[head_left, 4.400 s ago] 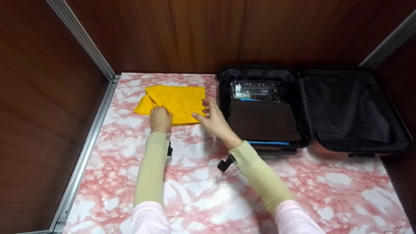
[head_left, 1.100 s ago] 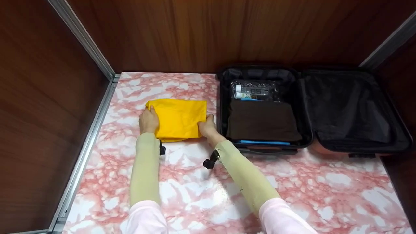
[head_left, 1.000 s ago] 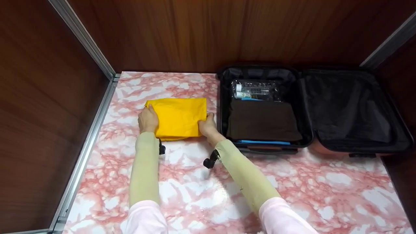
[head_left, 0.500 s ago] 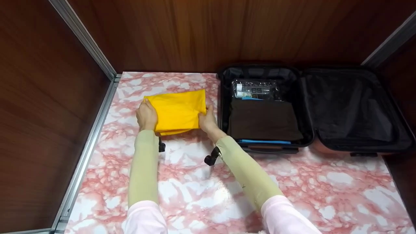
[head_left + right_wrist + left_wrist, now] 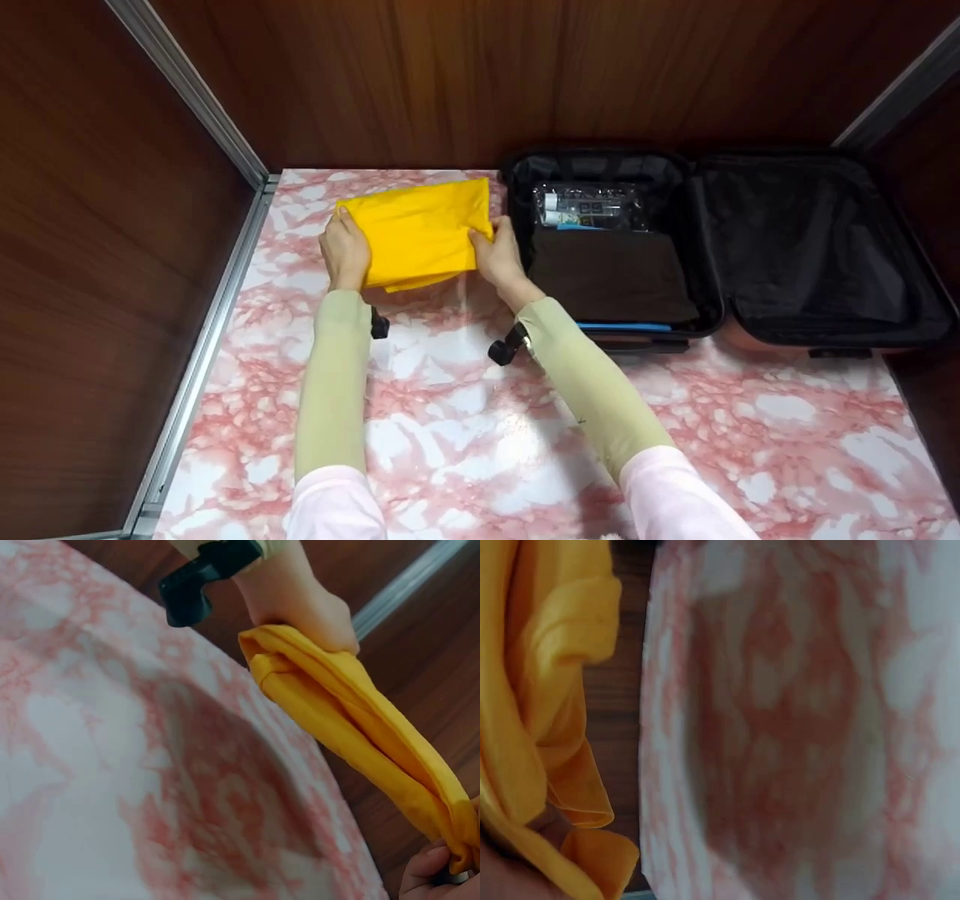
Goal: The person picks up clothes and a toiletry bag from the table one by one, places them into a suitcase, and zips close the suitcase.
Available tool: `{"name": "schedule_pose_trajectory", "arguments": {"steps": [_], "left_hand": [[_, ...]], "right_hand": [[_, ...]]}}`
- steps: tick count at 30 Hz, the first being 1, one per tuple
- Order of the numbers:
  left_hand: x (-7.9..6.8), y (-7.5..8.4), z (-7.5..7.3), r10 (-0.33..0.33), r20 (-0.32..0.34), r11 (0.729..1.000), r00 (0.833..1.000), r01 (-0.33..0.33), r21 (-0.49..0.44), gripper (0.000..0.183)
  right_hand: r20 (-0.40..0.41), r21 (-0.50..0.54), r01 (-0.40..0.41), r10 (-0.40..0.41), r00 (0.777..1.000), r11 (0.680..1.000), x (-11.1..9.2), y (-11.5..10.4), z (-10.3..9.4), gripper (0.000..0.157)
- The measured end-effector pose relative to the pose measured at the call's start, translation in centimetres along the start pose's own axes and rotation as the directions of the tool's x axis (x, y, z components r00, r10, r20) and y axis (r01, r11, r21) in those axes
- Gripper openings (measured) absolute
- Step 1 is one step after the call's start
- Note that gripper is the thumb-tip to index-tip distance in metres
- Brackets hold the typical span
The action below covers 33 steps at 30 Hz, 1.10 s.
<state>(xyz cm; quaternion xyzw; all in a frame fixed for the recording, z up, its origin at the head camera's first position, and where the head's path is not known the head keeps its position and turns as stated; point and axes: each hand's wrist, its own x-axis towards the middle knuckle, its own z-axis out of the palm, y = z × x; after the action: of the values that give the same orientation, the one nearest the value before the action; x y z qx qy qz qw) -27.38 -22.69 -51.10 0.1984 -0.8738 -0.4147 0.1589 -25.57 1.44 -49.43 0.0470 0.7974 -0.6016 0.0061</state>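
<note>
A folded yellow cloth (image 5: 421, 234), probably a garment, is held up off the marbled tabletop between my two hands. My left hand (image 5: 346, 249) grips its left edge, thumb on top and fingers underneath out of sight. At the right edge my right hand (image 5: 501, 256) pinches the cloth, thumb on the upper face. The right wrist view shows the layered folds of the cloth (image 5: 352, 727) edge-on, with a shadow on the table below. Loose folds of the cloth (image 5: 562, 690) hang at the left of the left wrist view.
An open black suitcase (image 5: 709, 255) lies just right of my right hand. Its left half holds a folded dark brown cloth (image 5: 611, 274), with blue edges showing beneath, and a clear pouch (image 5: 596, 206) with small white-capped bottles. Wooden panels (image 5: 420, 82) stand behind and at both sides.
Earlier the yellow cloth lay spread wider, my right hand apart from it. Both hands then took its sides. Over the last second they raised it and moved it away from me, right side tilting up.
</note>
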Motion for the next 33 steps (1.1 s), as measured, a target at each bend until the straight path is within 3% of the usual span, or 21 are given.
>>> {"name": "schedule_pose_trajectory", "arguments": {"steps": [7, 11, 16, 20, 23, 29, 33], "left_hand": [[0.4, 2.2, -0.2, 0.067, -0.003, 0.997, 0.998, -0.067, -0.043, 0.053], [0.4, 3.4, -0.2, 0.086, -0.003, 0.994, 0.996, -0.086, -0.071, 0.051], [0.1, 4.9, -0.1, 0.141, -0.006, 0.985, 0.99, -0.141, -0.097, 0.05], [-0.1, 6.0, 0.2, 0.193, -0.021, 0.973, 0.981, -0.194, -0.123, 0.046], [-0.3, 6.7, 0.4, 0.227, -0.035, 0.963, 0.973, -0.229, -0.141, 0.044], [-0.8, 8.1, 1.1, 0.279, -0.029, 0.944, 0.96, -0.28, -0.177, 0.044], [-1.3, 9.2, 1.5, 0.293, 0.02, 0.939, 0.956, -0.284, -0.196, 0.043]], "right_hand": [[-0.026, 0.071, 0.043, -0.041, 0.999, 0.997, 0.7, -1.4, -2.0, 0.018], [-0.01, 0.095, 0.038, -0.037, 0.999, 0.995, 1.1, -1.9, -3.2, 0.024], [0.034, 0.081, -0.062, 0.059, 0.998, 0.995, 1.7, -2.4, -4.9, 0.045], [0.116, 0.126, -0.157, 0.143, 0.983, 0.98, 2.3, -2.4, -6.4, 0.036], [0.163, 0.18, -0.18, 0.152, 0.975, 0.967, 2.6, -2.2, -7.2, 0.028], [0.142, 0.166, -0.104, 0.08, 0.987, 0.981, 2.7, -2.3, -9.0, 0.033], [0.084, 0.13, -0.031, 0.02, 0.996, 0.991, 2.8, -2.8, -10.6, 0.037]]}}
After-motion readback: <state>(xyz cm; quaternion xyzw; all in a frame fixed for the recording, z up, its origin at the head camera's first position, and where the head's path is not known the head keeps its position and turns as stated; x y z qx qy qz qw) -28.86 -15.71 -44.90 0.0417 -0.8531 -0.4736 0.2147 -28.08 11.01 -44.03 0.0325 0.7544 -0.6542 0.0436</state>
